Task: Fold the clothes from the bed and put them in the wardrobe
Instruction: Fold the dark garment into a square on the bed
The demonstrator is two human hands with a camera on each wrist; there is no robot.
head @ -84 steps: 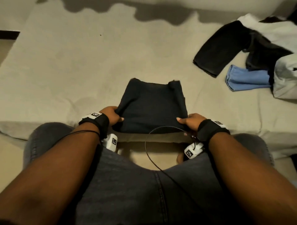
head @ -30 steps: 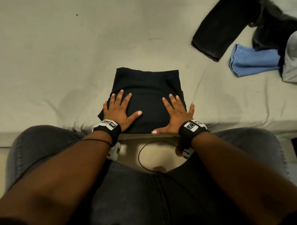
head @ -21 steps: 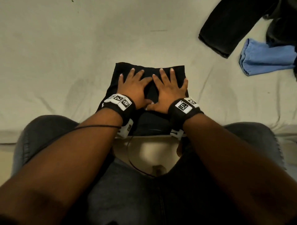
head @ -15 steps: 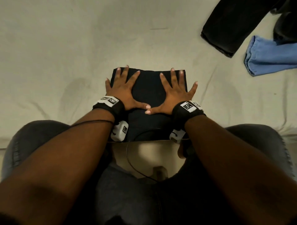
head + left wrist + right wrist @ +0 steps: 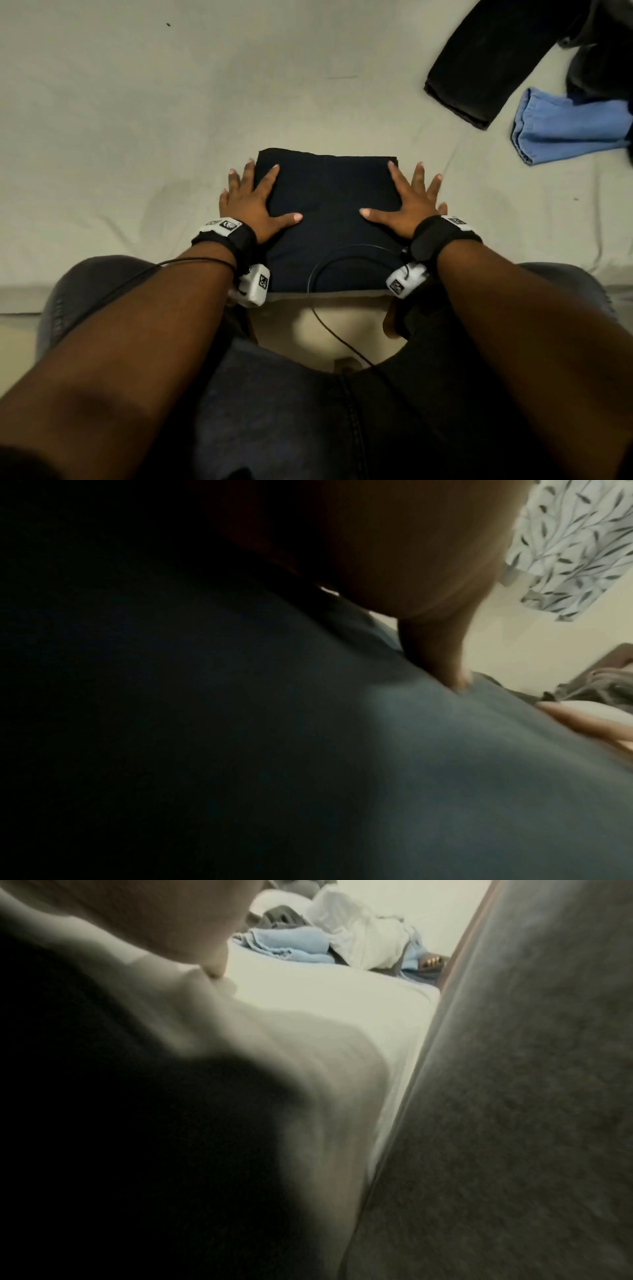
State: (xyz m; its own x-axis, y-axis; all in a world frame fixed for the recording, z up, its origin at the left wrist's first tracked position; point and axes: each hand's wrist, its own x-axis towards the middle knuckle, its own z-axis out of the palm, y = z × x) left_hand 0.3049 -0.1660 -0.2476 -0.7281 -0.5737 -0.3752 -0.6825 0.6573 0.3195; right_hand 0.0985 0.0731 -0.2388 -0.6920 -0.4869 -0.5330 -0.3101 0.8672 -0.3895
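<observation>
A folded dark navy garment (image 5: 329,205) lies as a neat square on the beige bed sheet (image 5: 137,120), near the bed's front edge. My left hand (image 5: 251,200) lies flat with spread fingers across its left edge, thumb pointing inward. My right hand (image 5: 409,202) lies flat across its right edge in the same way. Neither hand grips anything. In the left wrist view the dark garment (image 5: 308,750) fills the picture under my thumb. In the right wrist view the sheet (image 5: 325,1010) and a blurred dark shape show.
Unfolded clothes lie at the far right of the bed: a black trouser leg (image 5: 486,61) and a light blue garment (image 5: 565,130). The blue cloth (image 5: 284,947) and a white garment (image 5: 359,934) show in the right wrist view. My jean-clad knees (image 5: 102,291) press against the bed's edge.
Both hands lay together at the garment's middle, then slid apart to its left and right edges, smoothing it flat. Earlier they held its near corners.
</observation>
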